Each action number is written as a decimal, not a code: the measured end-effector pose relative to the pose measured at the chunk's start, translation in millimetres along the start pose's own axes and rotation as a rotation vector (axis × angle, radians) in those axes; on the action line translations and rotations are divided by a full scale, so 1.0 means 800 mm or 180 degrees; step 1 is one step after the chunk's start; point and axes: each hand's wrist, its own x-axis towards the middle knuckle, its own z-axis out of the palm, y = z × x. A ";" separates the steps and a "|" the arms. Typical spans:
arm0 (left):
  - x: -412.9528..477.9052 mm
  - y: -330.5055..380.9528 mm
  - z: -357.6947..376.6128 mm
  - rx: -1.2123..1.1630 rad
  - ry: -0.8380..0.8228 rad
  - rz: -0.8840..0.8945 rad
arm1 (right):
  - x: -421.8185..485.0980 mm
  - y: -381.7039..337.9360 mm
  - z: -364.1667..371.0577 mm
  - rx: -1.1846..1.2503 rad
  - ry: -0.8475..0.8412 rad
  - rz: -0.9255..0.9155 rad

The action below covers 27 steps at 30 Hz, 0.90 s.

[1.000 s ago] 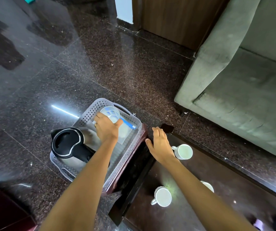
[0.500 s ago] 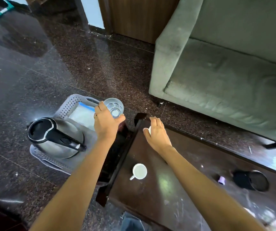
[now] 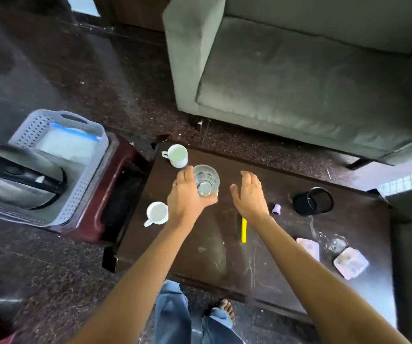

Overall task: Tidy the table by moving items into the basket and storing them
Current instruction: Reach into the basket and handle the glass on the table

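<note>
My left hand (image 3: 187,197) grips a clear drinking glass (image 3: 206,180) above the dark wooden table (image 3: 200,252). My right hand (image 3: 249,194) hovers open just right of the glass, holding nothing. Two white mugs stand on the table: one (image 3: 176,155) at the far left corner, one (image 3: 157,213) nearer, left of my wrist. The grey perforated basket (image 3: 88,170) sits on a maroon stool at the left; it holds a steel kettle with a black handle (image 3: 16,180) and a clear pouch with a blue strip (image 3: 70,142).
On the table lie a yellow stick (image 3: 244,229), a small purple cap (image 3: 277,209), a black mesh cup (image 3: 313,201) and two pinkish cards (image 3: 351,263). A grey-green sofa (image 3: 299,70) stands behind the table. My feet and jeans (image 3: 175,314) are at the near edge.
My left hand has carried the glass from over the basket rightward to above the table. The view has swung right, showing more of the table. My right hand lifted off the table's corner.
</note>
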 end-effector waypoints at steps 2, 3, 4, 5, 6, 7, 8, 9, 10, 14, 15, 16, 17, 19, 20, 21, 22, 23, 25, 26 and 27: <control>-0.022 0.011 0.032 0.0109 -0.0126 0.0067 | -0.011 0.028 0.001 0.0043 0.0018 0.0110; -0.033 0.014 0.047 0.0124 -0.0201 0.0066 | -0.017 0.042 0.003 0.0060 0.0016 0.0164; -0.044 0.013 0.060 0.0122 -0.0275 0.0063 | -0.023 0.053 0.005 0.0059 0.0030 0.0206; -0.051 0.013 0.070 0.0139 -0.0355 0.0047 | -0.026 0.059 0.007 0.0050 0.0042 0.0250; -0.060 0.014 0.089 0.0177 -0.0425 0.0053 | -0.030 0.075 0.013 0.0081 0.0048 0.0320; -0.068 0.014 0.105 0.0189 -0.0497 0.0046 | -0.035 0.088 0.018 0.0119 0.0042 0.0393; -0.072 0.010 0.109 0.0167 -0.0564 0.0034 | -0.036 0.090 0.020 0.0141 0.0047 0.0380; -0.077 0.007 0.114 0.0175 -0.0614 0.0020 | -0.039 0.092 0.021 0.0156 0.0032 0.0388; -0.082 0.005 0.121 0.0202 -0.0643 0.0022 | -0.042 0.096 0.025 0.0181 0.0044 0.0403; -0.093 -0.006 0.152 0.0274 -0.0744 0.0029 | -0.054 0.121 0.045 0.0223 -0.0013 0.0521; -0.094 -0.008 0.157 0.0300 -0.0764 0.0024 | -0.058 0.125 0.049 0.0219 -0.0027 0.0537; -0.096 -0.010 0.162 0.0329 -0.0767 0.0032 | -0.061 0.129 0.053 0.0219 -0.0036 0.0533; -0.096 -0.012 0.166 0.0350 -0.0769 0.0038 | -0.064 0.131 0.055 0.0207 -0.0056 0.0529; -0.095 -0.016 0.172 0.0373 -0.0800 0.0052 | -0.067 0.137 0.061 0.0194 -0.0073 0.0537; -0.096 -0.018 0.176 0.0382 -0.0815 0.0059 | -0.068 0.139 0.063 0.0191 -0.0079 0.0551; -0.097 -0.019 0.178 0.0394 -0.0824 0.0062 | -0.070 0.140 0.065 0.0184 -0.0085 0.0566; -0.098 -0.020 0.181 0.0407 -0.0828 0.0062 | -0.071 0.142 0.066 0.0179 -0.0082 0.0564; -0.099 -0.021 0.183 0.0416 -0.0832 0.0053 | -0.072 0.142 0.066 0.0170 -0.0087 0.0564; -0.102 -0.022 0.188 0.0409 -0.0829 0.0043 | -0.072 0.143 0.065 0.0169 -0.0087 0.0556; -0.104 -0.023 0.190 0.0393 -0.0825 0.0041 | -0.073 0.143 0.065 0.0171 -0.0083 0.0547; -0.105 -0.024 0.191 0.0374 -0.0822 0.0034 | -0.073 0.143 0.064 0.0170 -0.0081 0.0542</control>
